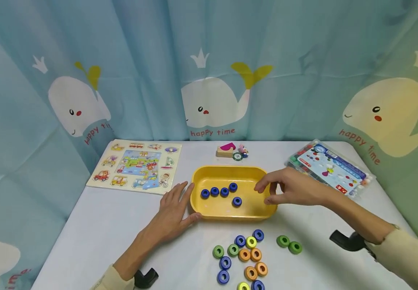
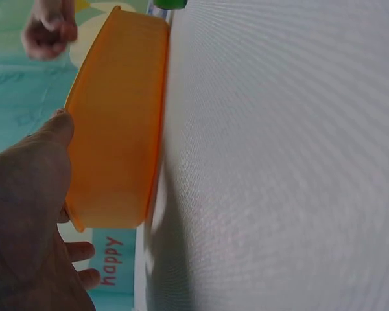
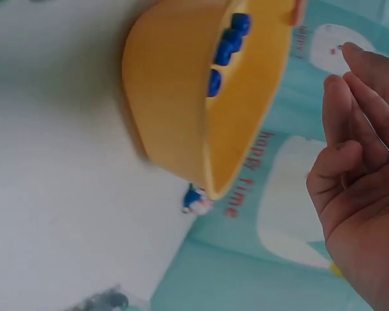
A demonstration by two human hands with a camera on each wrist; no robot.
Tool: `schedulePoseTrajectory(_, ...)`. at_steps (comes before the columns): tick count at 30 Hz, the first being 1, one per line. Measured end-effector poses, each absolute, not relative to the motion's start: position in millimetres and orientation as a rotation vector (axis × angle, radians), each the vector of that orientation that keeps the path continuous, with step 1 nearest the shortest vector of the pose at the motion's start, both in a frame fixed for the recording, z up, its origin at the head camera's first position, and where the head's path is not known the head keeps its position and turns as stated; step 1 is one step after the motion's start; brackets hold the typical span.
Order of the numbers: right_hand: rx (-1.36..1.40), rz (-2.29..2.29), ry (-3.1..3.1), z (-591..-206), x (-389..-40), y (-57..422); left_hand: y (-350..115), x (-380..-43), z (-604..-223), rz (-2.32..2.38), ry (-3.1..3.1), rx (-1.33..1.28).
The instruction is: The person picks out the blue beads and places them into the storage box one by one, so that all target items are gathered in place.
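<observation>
A yellow oblong tray (image 1: 212, 210) stands on the table, with several blue ring beads (image 1: 224, 192) lying inside it. My left hand (image 1: 172, 213) rests against the tray's left end, fingers stretched along the side and thumb at the front rim. In the left wrist view that thumb touches the rim of the tray (image 2: 120, 123). Above the tray's right end hovers my right hand (image 1: 296, 187), its fingers loosely bent and thumb apart from them. Nothing shows between the fingers of the right hand (image 3: 369, 175) in the right wrist view.
In front of the tray lie loose blue, orange (image 1: 250, 273), yellow (image 1: 251, 242) and green (image 1: 283, 241) rings. A picture puzzle board (image 1: 100, 181) is at back left, small toys (image 1: 225, 151) behind the tray, and a clear bead box (image 1: 328, 167) at back right. A whale-print curtain (image 1: 151, 80) hangs behind.
</observation>
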State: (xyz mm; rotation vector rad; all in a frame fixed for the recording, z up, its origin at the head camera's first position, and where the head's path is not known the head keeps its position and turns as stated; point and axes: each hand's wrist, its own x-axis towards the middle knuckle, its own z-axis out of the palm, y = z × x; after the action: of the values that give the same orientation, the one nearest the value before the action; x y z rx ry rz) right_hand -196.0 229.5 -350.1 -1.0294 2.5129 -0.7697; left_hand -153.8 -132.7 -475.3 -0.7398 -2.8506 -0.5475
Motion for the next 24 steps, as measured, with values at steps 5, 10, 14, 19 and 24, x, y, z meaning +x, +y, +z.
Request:
schedulePoseTrajectory(5, -1.051, -0.804, 2.489, -345.2, -159.1, 244.6, -134.1, -151.4, -479.6, -0.557, -2.852, -0.741)
schedulePoseTrajectory(10, -0.967, -0.832, 2.413, -362.8, -135.3, 247.7, -134.7, -149.7, -479.8, -0.554, -2.859, -0.726)
schedulePoseTrajectory(14, -0.878, -0.876, 2.362, -383.6, -126.2, 244.4, -134.0, -150.2, -479.3, -0.555, -2.848, -0.73)
schedulePoseTrajectory(19, -0.86, -0.883, 2.388, -409.2, -121.2, 238.1, -133.5, -151.5, -477.8, -0.554, -2.833, -0.741)
schedulePoseTrajectory(24, -0.858, -0.835, 2.448, -426.1, -120.4, 231.0, -133.5, -153.2, -475.9, -0.532, -2.835, -0.735)
